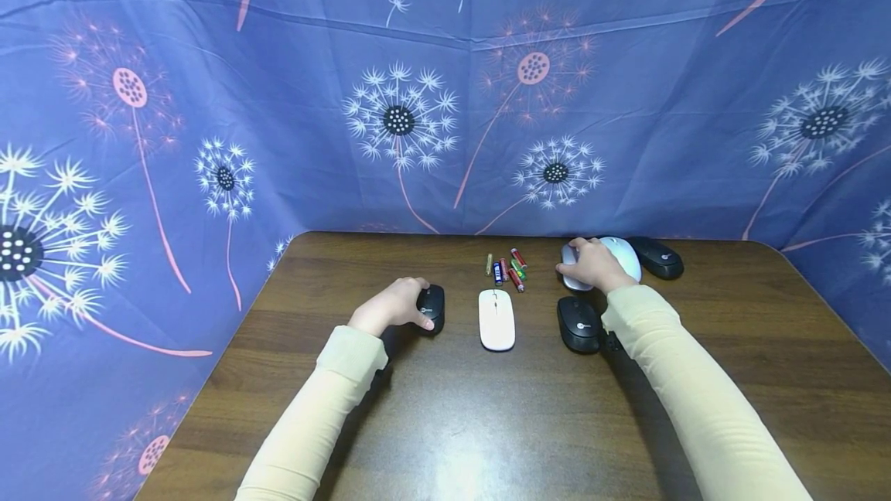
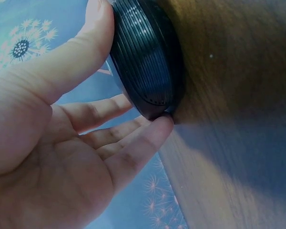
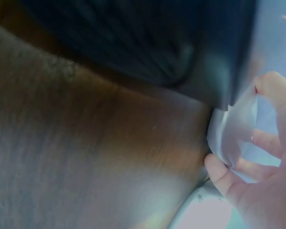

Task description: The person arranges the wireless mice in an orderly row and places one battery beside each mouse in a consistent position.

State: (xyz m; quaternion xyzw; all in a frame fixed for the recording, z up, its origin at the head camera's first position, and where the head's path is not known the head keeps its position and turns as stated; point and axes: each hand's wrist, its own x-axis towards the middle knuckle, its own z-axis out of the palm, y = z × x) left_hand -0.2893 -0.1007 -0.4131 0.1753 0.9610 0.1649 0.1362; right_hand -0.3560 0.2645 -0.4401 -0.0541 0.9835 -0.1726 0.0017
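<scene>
My left hand (image 1: pixel 394 306) grips a black computer mouse (image 1: pixel 433 309) at the left of the group. In the left wrist view the thumb and fingers lie round the edges of this mouse (image 2: pixel 145 57), its ribbed side facing the camera. Farther right, my right hand (image 1: pixel 597 264) holds a silver-grey mouse (image 1: pixel 568 260), partly covered by the fingers. Its pale side (image 3: pixel 231 131) shows between thumb and fingers in the right wrist view. Just beyond that hand lies a white mouse (image 1: pixel 624 253). Below the right hand sits another black mouse (image 1: pixel 579 323), next to the sleeve.
Between the hands a slim white mouse (image 1: pixel 496 322) lies on the wooden table (image 1: pixel 445 408). Several small batteries (image 1: pixel 504 269) are scattered behind it. One more black mouse (image 1: pixel 661 260) rests at the back right. A blue dandelion-print cloth (image 1: pixel 445 199) hangs behind the table.
</scene>
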